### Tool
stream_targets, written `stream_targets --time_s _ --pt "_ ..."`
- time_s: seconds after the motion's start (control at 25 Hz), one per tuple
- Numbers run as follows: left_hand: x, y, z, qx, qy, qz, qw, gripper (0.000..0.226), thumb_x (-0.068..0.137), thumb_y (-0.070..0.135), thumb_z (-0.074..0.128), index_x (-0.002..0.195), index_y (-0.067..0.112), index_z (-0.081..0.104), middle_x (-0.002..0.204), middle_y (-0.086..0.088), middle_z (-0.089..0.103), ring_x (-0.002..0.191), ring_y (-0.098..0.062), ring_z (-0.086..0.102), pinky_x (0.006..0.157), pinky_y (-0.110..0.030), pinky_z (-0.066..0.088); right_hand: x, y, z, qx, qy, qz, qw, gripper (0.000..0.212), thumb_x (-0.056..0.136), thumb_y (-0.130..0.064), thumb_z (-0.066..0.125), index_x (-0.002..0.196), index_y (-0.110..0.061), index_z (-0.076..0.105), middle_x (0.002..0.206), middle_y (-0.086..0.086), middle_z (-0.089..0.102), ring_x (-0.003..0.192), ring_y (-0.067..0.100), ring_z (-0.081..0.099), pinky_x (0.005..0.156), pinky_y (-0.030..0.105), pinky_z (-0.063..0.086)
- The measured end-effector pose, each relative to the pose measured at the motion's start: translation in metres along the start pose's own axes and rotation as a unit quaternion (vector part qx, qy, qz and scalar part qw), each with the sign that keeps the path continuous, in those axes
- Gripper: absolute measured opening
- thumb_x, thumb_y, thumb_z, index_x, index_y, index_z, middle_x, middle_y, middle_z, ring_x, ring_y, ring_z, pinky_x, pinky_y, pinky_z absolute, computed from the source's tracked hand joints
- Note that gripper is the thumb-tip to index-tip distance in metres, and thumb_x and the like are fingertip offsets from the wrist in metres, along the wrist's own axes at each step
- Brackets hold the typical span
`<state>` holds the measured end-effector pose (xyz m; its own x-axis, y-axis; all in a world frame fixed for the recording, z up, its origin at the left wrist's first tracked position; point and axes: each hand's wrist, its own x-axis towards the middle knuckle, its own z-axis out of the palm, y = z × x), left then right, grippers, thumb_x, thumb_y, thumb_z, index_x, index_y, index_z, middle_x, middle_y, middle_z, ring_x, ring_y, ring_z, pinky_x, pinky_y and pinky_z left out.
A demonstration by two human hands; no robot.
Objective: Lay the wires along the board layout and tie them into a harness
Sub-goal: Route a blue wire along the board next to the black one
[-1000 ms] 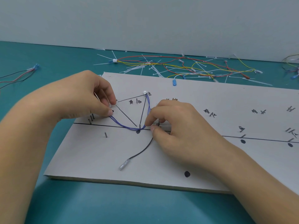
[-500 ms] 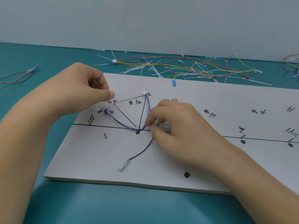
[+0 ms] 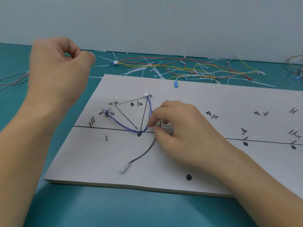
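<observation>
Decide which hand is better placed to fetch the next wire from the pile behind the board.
Left. The left hand is raised and apparently empty; the right hand pinches the laid wires on the board and probably should not let go.

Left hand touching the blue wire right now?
Apart. Head view: left hand is raised left of the board, with a clear gap to the blue wire.
</observation>
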<state>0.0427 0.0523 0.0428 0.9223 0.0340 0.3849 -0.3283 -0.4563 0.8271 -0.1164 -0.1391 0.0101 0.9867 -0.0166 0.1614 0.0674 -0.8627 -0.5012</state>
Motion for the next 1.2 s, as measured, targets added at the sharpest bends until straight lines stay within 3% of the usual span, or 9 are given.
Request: stream_targets --time_s 0.24,0.4,0.52,0.68,1.0,1.2 --pt "-0.017 0.003 0.013 0.033 -0.078 0.035 0.996 0.024 0.082 0.025 0.064 0.069 0.01 0.051 0.038 0.008 0.033 0.037 -0.011 0.022 0.048 -0.02 0.024 0.001 -0.001 0.001 -0.008 -0.005 0.007 1.0 0.02 0.091 -0.016 0.054 0.096 -0.027 0.07 0.093 -0.013 0.059 0.098 0.015 0.053 0.083 0.042 0.051" --pt "-0.031 0.008 0.021 0.053 -0.145 0.058 0.986 0.024 0.085 0.017 0.065 0.066 0.01 0.052 0.037 0.009 0.036 0.034 -0.01 0.028 0.051 -0.021 0.028 0.0 -0.002 0.001 -0.013 -0.01 0.024 1.0 0.024 0.093 -0.017 0.048 0.096 -0.028 0.069 0.092 -0.014 0.057 0.098 0.015 0.051 0.084 0.042 0.051" --pt "-0.036 0.011 0.025 0.073 -0.192 0.064 0.977 0.021 0.082 0.014 0.065 0.065 0.011 0.053 0.041 0.007 0.036 0.039 -0.011 0.028 0.054 -0.023 0.031 0.002 0.0 -0.002 0.007 -0.018 0.026 0.999 0.038 0.091 -0.015 0.037 0.105 -0.028 0.07 0.095 -0.014 0.059 0.102 0.017 0.053 0.087 0.041 0.05" --pt "-0.039 0.013 0.026 0.084 -0.241 0.069 0.964 0.023 0.079 0.011 0.065 0.06 0.009 0.053 0.04 0.008 0.032 0.041 -0.01 0.027 0.053 -0.024 0.031 0.001 0.002 -0.003 -0.012 -0.05 0.025 0.998 0.043 0.096 -0.01 0.038 0.116 -0.033 0.067 0.099 -0.013 0.053 0.107 0.018 0.047 0.09 0.044 0.048" --pt "-0.042 0.011 0.03 0.116 -0.289 0.087 0.946 0.023 0.083 0.019 0.072 0.06 0.014 0.067 0.041 0.006 0.032 0.042 -0.012 0.028 0.051 -0.023 0.026 0.003 0.0 -0.004 -0.034 -0.082 0.033 0.996 0.062 0.082 0.002 0.037 0.121 -0.035 0.068 0.111 -0.009 0.05 0.111 0.018 0.041 0.093 0.044 0.047" --pt "-0.043 0.012 0.034 0.087 -0.24 0.11 0.961 0.026 0.084 0.018 0.071 0.06 0.014 0.064 0.042 0.007 0.028 0.044 -0.012 0.027 0.051 -0.024 0.025 0.002 0.0 -0.003 -0.028 -0.067 0.026 0.997 0.062 0.079 0.001 0.036 0.119 -0.034 0.069 0.11 -0.007 0.052 0.109 0.019 0.042 0.091 0.045 0.048"
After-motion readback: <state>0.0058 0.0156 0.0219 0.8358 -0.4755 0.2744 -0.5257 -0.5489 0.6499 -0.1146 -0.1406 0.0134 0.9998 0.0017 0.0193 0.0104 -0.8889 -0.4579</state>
